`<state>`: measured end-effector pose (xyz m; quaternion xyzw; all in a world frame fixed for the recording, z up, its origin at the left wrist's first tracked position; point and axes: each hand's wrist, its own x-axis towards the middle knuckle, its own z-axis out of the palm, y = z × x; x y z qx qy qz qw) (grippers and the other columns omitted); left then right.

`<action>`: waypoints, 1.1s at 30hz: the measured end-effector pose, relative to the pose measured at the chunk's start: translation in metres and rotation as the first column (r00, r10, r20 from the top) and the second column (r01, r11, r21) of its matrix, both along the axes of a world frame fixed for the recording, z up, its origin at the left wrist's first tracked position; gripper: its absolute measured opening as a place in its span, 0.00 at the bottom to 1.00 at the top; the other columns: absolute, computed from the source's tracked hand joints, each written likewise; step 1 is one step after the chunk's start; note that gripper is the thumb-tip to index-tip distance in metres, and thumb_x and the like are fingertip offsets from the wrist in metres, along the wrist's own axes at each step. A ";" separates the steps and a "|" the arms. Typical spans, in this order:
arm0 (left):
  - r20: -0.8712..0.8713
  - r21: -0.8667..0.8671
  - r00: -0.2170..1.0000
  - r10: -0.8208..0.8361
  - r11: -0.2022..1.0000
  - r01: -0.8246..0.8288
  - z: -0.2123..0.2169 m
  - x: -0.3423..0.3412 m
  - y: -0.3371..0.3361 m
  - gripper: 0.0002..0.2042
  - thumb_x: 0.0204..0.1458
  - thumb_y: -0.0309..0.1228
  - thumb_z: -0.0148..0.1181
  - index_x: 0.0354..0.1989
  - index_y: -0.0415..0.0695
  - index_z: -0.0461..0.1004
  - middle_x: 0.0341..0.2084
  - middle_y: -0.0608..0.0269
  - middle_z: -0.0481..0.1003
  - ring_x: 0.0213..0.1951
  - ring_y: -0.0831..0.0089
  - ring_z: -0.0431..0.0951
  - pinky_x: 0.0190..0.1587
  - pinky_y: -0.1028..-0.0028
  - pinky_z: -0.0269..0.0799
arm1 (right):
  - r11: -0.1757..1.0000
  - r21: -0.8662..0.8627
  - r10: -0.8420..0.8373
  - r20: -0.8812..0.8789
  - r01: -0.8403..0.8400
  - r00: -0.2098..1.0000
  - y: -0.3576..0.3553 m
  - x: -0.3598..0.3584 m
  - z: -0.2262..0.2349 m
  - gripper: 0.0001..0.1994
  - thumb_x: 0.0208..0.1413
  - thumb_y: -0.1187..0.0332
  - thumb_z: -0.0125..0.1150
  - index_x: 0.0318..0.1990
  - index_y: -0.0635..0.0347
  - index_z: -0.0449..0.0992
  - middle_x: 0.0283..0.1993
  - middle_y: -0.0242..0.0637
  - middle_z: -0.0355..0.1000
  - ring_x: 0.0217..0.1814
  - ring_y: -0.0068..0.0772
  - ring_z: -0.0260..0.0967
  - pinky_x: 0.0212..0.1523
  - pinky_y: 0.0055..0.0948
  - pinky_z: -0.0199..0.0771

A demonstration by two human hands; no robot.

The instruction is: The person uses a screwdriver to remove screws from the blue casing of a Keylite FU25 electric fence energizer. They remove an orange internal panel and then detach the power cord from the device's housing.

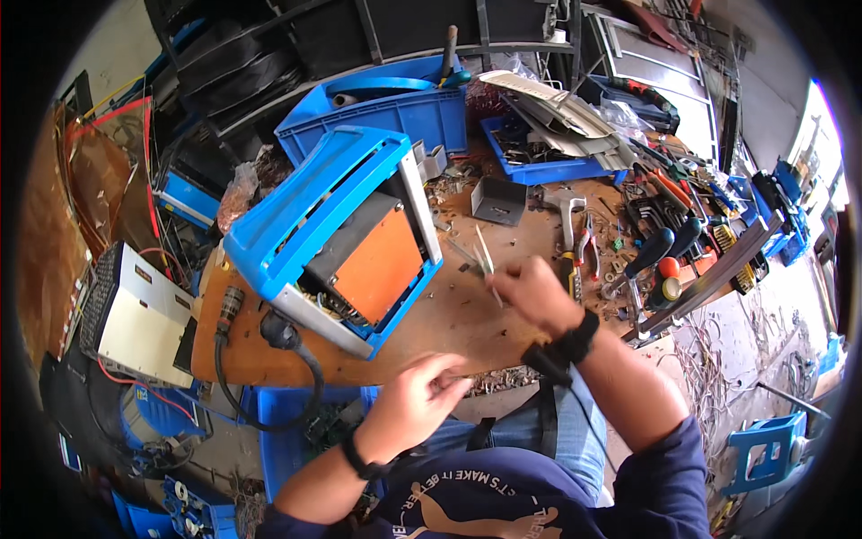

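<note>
Left hand (415,400), low centre, pinches something small; right hand (532,292) grips tweezers (486,263). Blue machine (337,238) lies opened, insides exposed; reassembly apparently remains.

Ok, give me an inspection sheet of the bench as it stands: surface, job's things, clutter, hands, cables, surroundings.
Surface: brown wooden bench, scattered with small screws and bits.
Job's things: blue-cased unit tilted on the bench, its orange inner block exposed; thin pale strip in the right hand.
Clutter: pliers and screwdrivers at right, grey metal bracket, blue bins behind.
Hands: right hand pinches the strip above the bench; left hand closed near the bench edge, contents not visible.
Cables: thick black cable loops from the unit's lower corner over the bench edge.
Surroundings: grey metal box at left, blue stool at right, wire scraps on the floor.
</note>
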<state>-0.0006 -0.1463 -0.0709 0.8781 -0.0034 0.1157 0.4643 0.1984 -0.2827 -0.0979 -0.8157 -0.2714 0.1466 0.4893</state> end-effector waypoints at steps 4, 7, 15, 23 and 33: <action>0.474 0.214 0.873 0.112 0.947 -0.238 0.065 -0.024 0.026 0.09 0.46 0.21 0.63 0.37 0.37 0.76 0.33 0.53 0.76 0.36 0.65 0.77 0.41 0.69 0.73 | 0.996 -0.069 -0.028 0.357 0.056 0.934 0.045 0.087 0.033 0.16 0.51 0.58 0.60 0.33 0.66 0.80 0.27 0.52 0.74 0.31 0.43 0.72 0.36 0.38 0.73; 0.653 0.270 0.733 0.192 0.845 -0.462 0.102 -0.033 0.038 0.06 0.49 0.21 0.58 0.36 0.35 0.75 0.34 0.52 0.76 0.37 0.60 0.76 0.43 0.66 0.70 | 0.964 -0.040 -0.198 0.558 0.264 0.806 0.071 0.127 0.063 0.16 0.51 0.59 0.59 0.36 0.65 0.80 0.36 0.55 0.75 0.41 0.54 0.74 0.46 0.42 0.74; 0.640 0.281 0.733 0.230 0.818 -0.502 0.124 -0.008 0.129 0.08 0.53 0.27 0.60 0.38 0.35 0.75 0.42 0.52 0.73 0.46 0.62 0.73 0.53 0.68 0.65 | 0.912 0.409 -0.160 0.436 -0.036 0.886 0.071 -0.007 0.051 0.07 0.50 0.71 0.61 0.33 0.66 0.79 0.30 0.44 0.77 0.30 0.33 0.75 0.34 0.27 0.74; 0.428 0.392 0.899 0.093 0.877 -0.277 0.134 0.026 0.145 0.17 0.59 0.41 0.53 0.43 0.37 0.75 0.48 0.51 0.71 0.52 0.59 0.71 0.56 0.67 0.62 | 0.971 0.116 0.065 0.719 -0.211 0.692 0.124 -0.084 0.060 0.08 0.48 0.66 0.63 0.31 0.60 0.74 0.27 0.42 0.70 0.33 0.46 0.72 0.32 0.41 0.73; 0.343 0.583 0.932 0.122 0.750 -0.312 0.130 0.026 0.138 0.19 0.62 0.40 0.47 0.52 0.39 0.71 0.55 0.50 0.65 0.60 0.57 0.63 0.62 0.65 0.55 | 0.932 0.262 0.065 0.559 -0.251 0.826 0.135 -0.081 0.051 0.06 0.49 0.69 0.60 0.29 0.61 0.71 0.29 0.45 0.71 0.33 0.49 0.72 0.34 0.43 0.73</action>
